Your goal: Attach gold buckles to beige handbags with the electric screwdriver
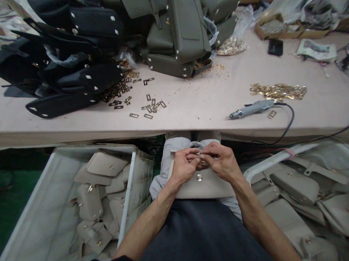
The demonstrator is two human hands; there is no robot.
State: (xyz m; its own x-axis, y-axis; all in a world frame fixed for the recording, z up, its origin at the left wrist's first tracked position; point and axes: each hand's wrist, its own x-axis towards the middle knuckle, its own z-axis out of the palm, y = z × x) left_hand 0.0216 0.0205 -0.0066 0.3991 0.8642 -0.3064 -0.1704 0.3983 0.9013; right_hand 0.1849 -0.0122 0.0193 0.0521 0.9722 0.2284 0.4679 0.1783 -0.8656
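A beige bag piece (207, 188) lies across my lap, with a small metal clasp (199, 177) on its face. My left hand (186, 164) is closed at the piece's upper part, its fingers pinched together. Close beside it, my right hand (220, 159) is also pinched, and the fingertips of both hands nearly meet over a small part too tiny to make out. A bit of gold metal (204, 162) shows just below the fingertips.
On the table (191, 117) lie an electric screwdriver (251, 109), gold metal pieces (281, 91), small rectangular frames (153, 106), black bags (71, 79) and olive bags (182, 27). Crates with beige bags stand at left (131, 149) and right (271, 162).
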